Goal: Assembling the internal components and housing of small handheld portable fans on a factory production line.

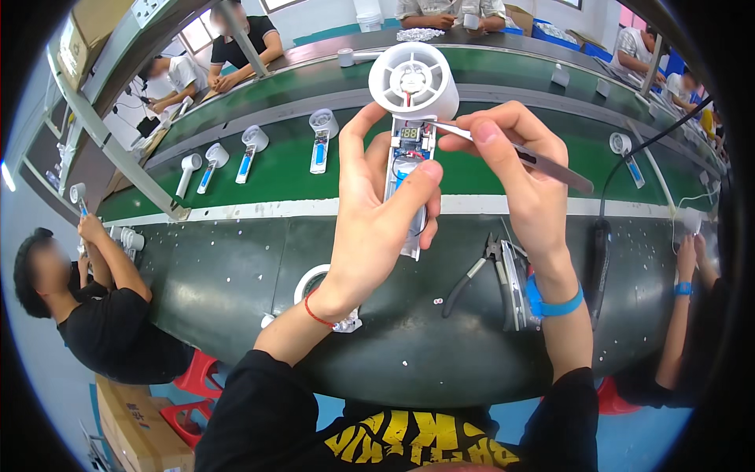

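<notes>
My left hand [370, 212] is closed round the handle of a white handheld fan [414, 82], held upright above the table's far edge with its round head at the top. The handle lies open, showing a small circuit board [410, 134] with a two-digit display, thin wires and a blue-and-white part partly hidden by my thumb. Metal tweezers [550, 167] are pinched in my right hand [528, 161]. Their tips reach the top right corner of the board; whether they grip a wire there is too small to tell.
On the dark table [236, 267] lie cutting pliers [494, 267], a slim metal tool [515, 291] and a corded black tool [601, 259]. A white ring-shaped part [313, 277] sits under my left wrist. Several fans [250, 149] rest on the green conveyor [291, 185]. Co-workers sit around.
</notes>
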The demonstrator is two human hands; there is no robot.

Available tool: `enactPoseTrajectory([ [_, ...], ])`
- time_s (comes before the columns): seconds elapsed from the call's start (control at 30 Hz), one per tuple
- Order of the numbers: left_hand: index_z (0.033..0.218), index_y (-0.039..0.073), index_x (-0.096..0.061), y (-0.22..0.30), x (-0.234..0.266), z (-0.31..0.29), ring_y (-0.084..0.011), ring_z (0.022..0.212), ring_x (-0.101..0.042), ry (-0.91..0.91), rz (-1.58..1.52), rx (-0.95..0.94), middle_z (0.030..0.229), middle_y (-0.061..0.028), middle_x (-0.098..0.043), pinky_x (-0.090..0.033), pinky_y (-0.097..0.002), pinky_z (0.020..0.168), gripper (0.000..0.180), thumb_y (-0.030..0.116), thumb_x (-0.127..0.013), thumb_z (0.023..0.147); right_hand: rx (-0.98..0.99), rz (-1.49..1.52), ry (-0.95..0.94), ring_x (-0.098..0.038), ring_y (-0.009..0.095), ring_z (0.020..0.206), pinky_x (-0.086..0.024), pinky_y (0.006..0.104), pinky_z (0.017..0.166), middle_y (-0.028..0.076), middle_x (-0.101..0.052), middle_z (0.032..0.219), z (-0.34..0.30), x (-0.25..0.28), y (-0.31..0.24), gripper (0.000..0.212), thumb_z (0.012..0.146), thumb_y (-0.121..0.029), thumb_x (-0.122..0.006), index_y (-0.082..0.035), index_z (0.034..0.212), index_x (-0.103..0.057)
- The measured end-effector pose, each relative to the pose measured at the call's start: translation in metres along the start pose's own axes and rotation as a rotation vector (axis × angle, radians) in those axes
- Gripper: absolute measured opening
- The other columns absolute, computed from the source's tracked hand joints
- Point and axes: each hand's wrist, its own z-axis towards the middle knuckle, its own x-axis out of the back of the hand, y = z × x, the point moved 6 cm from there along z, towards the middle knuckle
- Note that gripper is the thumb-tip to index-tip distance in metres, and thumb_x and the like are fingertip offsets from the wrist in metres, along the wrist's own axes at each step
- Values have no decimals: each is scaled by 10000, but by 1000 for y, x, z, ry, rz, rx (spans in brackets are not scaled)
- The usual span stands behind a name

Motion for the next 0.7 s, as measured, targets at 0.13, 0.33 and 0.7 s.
enactPoseTrajectory([
  [0.13,1391,46,-165,3,1,-2,-94,645,-543,-3,37,-1,1066,-113,-479,-439,-227,412,629,46,-561,902,-32,-15,-23,-666,182,897,-511,291,823,126,-666,915,0,-1,1,219,951,-155,-540,54,949,-607],
  [0.33,1383,15,-204,-11,-3,3,-92,655,-524,43,166,50,961,-75,-548,-407,-223,425,658,66,-619,874,-53,-190,-139,-649,134,869,-495,258,779,86,-673,856,4,15,11,195,932,-162,-578,27,935,-629],
  [0.7,1129,-29,-426,-203,128,149,-415,876,-622,342,1013,177,946,-239,-613,-494,-467,844,576,276,-693,720,441,-1124,101,-619,254,1084,-456,342,988,156,-652,1110,18,180,-82,382,988,-186,-334,-11,1214,-587],
])
